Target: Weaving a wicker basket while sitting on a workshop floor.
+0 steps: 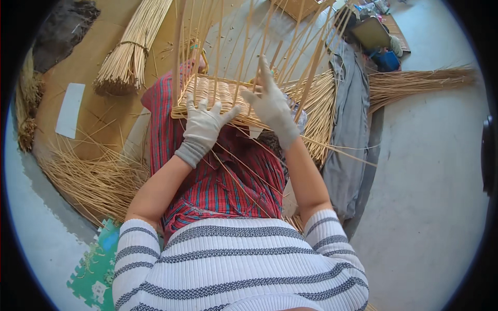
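A partly woven wicker basket (224, 92) rests across my lap, on a red plaid cloth (223, 189). Its base is woven tight, and tall upright stakes (219, 46) rise from its edges. My left hand (203, 126), in a pale glove with a grey cuff, lies with spread fingers over the basket's near edge. To its right, my right hand (275, 109), gloved too, has its index finger stretched up beside a stake and its thumb apart, pointing left. Its other fingers are partly hidden. Loose wicker strands (241, 179) trail from the near edge over the cloth.
A tied bundle of wicker rods (127, 57) lies at the far left, with loose rods (96, 173) nearer me. More rods (415, 85) stretch to the right, past a grey cloth (348, 129). A white sheet (70, 110) and green foam mat (93, 267) lie left.
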`<state>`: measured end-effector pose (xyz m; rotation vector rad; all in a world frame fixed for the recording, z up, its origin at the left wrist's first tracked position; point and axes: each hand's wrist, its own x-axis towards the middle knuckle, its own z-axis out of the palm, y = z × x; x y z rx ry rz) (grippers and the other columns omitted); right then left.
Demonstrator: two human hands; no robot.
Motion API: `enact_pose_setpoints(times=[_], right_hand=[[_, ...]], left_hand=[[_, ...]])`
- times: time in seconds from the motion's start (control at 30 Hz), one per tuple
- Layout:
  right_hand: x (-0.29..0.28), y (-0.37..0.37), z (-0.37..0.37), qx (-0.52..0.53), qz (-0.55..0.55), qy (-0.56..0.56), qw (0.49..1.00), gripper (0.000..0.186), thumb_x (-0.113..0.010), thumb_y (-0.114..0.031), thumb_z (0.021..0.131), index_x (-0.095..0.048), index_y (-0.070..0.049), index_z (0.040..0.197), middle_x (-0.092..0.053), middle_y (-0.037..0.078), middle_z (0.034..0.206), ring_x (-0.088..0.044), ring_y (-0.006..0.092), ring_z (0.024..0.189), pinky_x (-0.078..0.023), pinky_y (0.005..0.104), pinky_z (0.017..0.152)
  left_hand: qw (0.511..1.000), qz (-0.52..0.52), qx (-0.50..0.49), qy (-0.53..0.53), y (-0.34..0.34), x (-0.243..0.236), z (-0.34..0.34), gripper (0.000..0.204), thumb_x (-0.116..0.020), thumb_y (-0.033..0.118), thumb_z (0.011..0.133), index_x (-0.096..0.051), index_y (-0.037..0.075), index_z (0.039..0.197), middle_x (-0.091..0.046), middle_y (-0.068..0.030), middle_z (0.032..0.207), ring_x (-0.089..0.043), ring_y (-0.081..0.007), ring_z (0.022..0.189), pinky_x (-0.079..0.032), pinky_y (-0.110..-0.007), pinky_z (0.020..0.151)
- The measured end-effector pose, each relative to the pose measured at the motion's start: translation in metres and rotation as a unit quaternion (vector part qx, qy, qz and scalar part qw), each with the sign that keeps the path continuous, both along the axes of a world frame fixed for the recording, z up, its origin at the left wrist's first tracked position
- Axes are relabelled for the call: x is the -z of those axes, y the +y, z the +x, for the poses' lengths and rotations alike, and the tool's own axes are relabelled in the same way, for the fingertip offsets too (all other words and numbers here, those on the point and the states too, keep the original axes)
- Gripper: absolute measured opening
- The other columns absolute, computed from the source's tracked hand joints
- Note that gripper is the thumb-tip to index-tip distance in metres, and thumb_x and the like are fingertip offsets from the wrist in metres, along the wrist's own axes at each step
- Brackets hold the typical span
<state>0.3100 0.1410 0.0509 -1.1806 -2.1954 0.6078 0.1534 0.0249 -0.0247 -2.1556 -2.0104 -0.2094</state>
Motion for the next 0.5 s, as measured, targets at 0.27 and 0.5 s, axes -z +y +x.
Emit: enact_pose_setpoints(times=[0.27, 0.5], right_hand=[[0.017, -0.012, -0.034, 0.145, -0.085, -0.004, 0.986, 0.108, -0.087, -0.023, 0.069, -0.024, -0.018, 0.157, -0.065, 0.011, 0.092, -0.066, 0.0220, 0.083, -0.053, 0.0338, 0.073], [0.063, -0.075, 0.064, 0.138, -0.458, 0.294, 0.827, 0.042, -0.066, -0.036, 0.095, -0.063, 0.001, 0.116, -0.070, 0.010, 0.084, -0.065, 0.0158, 0.065, -0.048, 0.0250, 0.053]], left_hand=[[0.991, -0.093, -0.012, -0.093, 0.013, -0.006, -0.008, 0.054, -0.049, 0.017, 0.094, -0.046, 0.044, 0.141, -0.065, 0.0006, 0.101, -0.064, -0.0231, 0.091, -0.044, -0.045, 0.081], [0.978, -0.113, 0.037, -0.169, 0.005, -0.030, -0.013, 0.064, -0.067, 0.027, 0.085, -0.046, 0.039, 0.144, -0.066, 0.0028, 0.108, -0.061, -0.0234, 0.091, -0.041, -0.042, 0.085]])
